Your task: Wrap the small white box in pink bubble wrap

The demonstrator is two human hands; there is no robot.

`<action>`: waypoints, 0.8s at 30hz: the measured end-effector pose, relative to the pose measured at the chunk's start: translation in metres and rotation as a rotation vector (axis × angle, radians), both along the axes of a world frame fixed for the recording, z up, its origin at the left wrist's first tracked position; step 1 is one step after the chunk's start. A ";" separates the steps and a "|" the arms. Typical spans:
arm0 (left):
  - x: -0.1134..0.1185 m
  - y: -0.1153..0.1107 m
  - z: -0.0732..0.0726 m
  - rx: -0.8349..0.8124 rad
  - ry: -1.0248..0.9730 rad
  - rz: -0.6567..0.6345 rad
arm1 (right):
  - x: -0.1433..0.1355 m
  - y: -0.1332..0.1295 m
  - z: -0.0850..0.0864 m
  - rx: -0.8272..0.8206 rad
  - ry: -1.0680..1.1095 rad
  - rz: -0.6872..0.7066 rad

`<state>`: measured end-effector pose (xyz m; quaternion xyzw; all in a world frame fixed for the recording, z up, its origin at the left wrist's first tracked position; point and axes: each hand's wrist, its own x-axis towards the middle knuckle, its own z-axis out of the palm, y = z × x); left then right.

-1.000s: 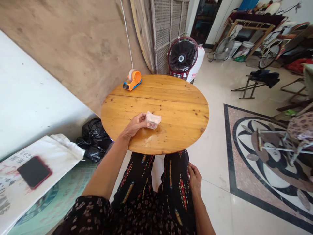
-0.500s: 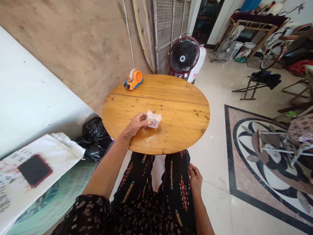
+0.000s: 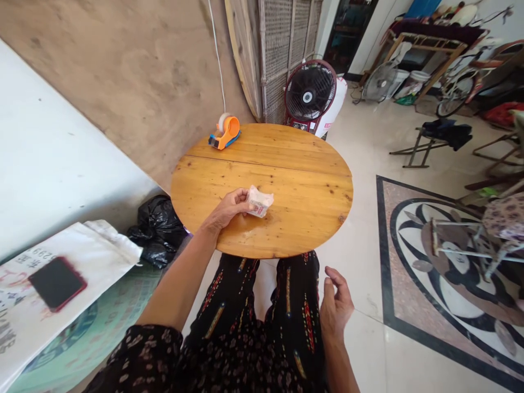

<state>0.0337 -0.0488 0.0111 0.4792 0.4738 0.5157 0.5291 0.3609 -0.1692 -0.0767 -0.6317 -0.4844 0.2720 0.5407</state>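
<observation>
at far left, a dark phone lies on a white sack; a wide sweep of the left elbow could drag the sack and shift it. a black plastic bag sits just beside the left edge of the wooden table. near the table's far left edge stands an orange tape dispenser; a careless long reach could push it over, its nearness to the rim being the cause. the left hand crosses the near left edge, thumb and fingers pinched on the left side of a small wrapped packet. the packet is closer to the near edge than to the far one; whether its base touches the wood cannot be told. gripped at one side only, it could twist or tip toward the right edge, and its thin, crumpled wrapping could slip or tear under a pull. at right, short of the near edge and apart from it, the right hand is half curled, thumb and forefinger parted, nothing visible between them; brought forward too low, it could strike the rim
</observation>
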 end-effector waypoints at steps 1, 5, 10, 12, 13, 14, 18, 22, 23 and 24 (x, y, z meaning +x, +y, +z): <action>0.000 0.000 0.000 0.000 0.002 -0.004 | -0.007 0.002 0.010 0.071 -0.027 0.047; 0.000 -0.002 0.001 0.003 -0.020 -0.016 | -0.033 0.014 0.035 0.285 -0.125 0.199; 0.000 -0.002 0.000 0.023 -0.043 -0.015 | -0.057 0.024 0.043 0.352 -0.205 0.308; 0.000 -0.002 0.000 0.035 -0.056 -0.023 | -0.063 0.026 0.046 0.358 -0.221 0.330; 0.000 -0.002 0.000 0.037 -0.062 -0.024 | -0.066 0.028 0.048 0.367 -0.226 0.343; 0.001 -0.002 0.000 0.035 -0.067 -0.023 | -0.068 0.029 0.050 0.376 -0.228 0.357; 0.001 -0.003 0.002 0.020 -0.082 -0.016 | -0.074 0.037 0.057 0.408 -0.244 0.392; 0.001 -0.003 0.003 0.006 -0.051 -0.009 | -0.078 0.043 0.057 0.405 -0.273 0.426; 0.001 -0.003 0.003 0.001 -0.049 -0.009 | -0.079 0.044 0.056 0.401 -0.283 0.435; 0.001 -0.003 0.003 -0.001 -0.052 -0.011 | -0.079 0.045 0.055 0.400 -0.297 0.443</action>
